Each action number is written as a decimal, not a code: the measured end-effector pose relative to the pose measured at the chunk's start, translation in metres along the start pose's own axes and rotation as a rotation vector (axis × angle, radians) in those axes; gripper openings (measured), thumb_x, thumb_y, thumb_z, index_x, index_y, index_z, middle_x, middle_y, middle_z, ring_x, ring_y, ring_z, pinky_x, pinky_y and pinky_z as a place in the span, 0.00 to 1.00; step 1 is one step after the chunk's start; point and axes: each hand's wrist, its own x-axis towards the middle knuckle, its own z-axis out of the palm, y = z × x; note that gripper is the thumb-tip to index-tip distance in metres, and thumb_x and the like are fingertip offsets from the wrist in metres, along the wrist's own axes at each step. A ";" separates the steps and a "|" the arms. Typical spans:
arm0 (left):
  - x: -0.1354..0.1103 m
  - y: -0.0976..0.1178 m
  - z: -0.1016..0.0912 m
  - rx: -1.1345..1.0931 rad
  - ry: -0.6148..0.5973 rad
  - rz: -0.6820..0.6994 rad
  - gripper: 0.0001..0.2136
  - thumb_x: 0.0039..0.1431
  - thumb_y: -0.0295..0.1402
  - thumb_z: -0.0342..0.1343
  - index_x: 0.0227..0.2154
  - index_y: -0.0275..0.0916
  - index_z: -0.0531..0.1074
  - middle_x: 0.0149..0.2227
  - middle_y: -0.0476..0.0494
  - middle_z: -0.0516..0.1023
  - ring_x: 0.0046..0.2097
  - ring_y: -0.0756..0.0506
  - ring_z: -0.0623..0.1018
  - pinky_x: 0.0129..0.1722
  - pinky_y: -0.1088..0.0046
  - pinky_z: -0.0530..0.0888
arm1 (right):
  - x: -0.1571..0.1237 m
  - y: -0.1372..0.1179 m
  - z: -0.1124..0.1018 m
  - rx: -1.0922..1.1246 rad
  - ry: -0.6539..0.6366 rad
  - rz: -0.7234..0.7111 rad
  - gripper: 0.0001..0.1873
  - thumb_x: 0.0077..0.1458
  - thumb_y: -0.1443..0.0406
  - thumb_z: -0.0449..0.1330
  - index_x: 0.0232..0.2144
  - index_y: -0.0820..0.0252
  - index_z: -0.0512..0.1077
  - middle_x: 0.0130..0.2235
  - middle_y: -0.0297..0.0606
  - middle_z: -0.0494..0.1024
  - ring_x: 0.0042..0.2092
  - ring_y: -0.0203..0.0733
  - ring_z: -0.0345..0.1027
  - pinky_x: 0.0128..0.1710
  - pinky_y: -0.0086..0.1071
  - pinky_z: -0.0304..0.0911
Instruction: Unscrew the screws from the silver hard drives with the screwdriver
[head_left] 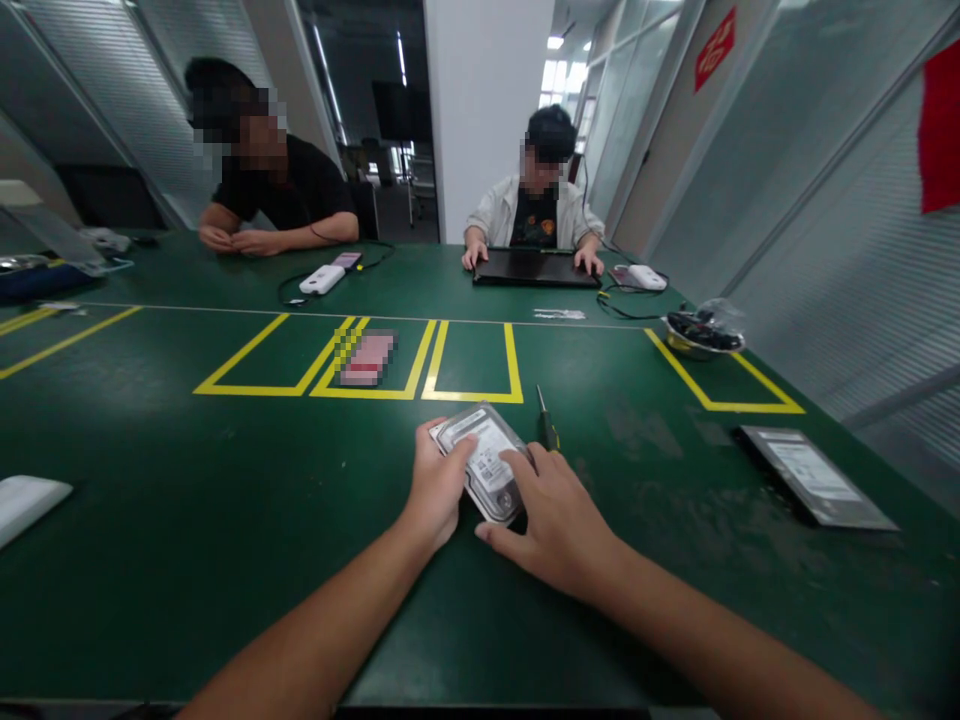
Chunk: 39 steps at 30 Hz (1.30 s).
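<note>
My fingers [459, 445] are closed on the hard drive [486, 462]: my left hand [439, 490] clasps its left edge, and my right hand [555, 522] grips the near right corner, index finger on the label. It lies flat on the green table [225, 480], near the yellow taped boxes [472, 360], with a screwdriver [546, 425] just beside it and a second drive [814, 475] well apart on the right

this looks like an office set up for electronics bench work. a long green-matted table [225, 480] is marked off with yellow tape boxes [471, 395]. mid-frame lie a bare hard drive [484, 460] and a screwdriver [546, 425], with a metal bowl [701, 338] of small parts at right. a laptop [534, 268] sits at top centre, and glass partition walls [825, 180] with blinds run along the upper right.
</note>
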 end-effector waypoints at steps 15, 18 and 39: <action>0.041 0.000 -0.028 0.952 -0.231 0.280 0.11 0.55 0.38 0.56 0.38 0.38 0.72 0.33 0.45 0.76 0.35 0.44 0.75 0.36 0.69 0.70 | -0.015 0.013 0.027 -0.094 -0.046 -0.260 0.38 0.53 0.53 0.62 0.62 0.60 0.60 0.65 0.56 0.56 0.67 0.63 0.47 0.62 0.57 0.52; 0.047 0.002 -0.025 1.180 -0.213 0.423 0.12 0.57 0.41 0.54 0.37 0.40 0.75 0.38 0.42 0.76 0.42 0.40 0.74 0.45 0.62 0.68 | -0.014 0.009 0.036 -0.150 0.007 -0.278 0.37 0.54 0.54 0.62 0.62 0.63 0.61 0.64 0.59 0.58 0.66 0.64 0.47 0.63 0.56 0.53; 0.011 0.066 -0.193 1.929 0.335 0.712 0.34 0.59 0.48 0.43 0.58 0.22 0.63 0.56 0.23 0.69 0.65 0.29 0.58 0.61 0.50 0.59 | -0.005 0.009 0.049 -0.130 0.063 -0.195 0.33 0.58 0.55 0.58 0.63 0.59 0.60 0.66 0.55 0.54 0.67 0.62 0.45 0.63 0.54 0.51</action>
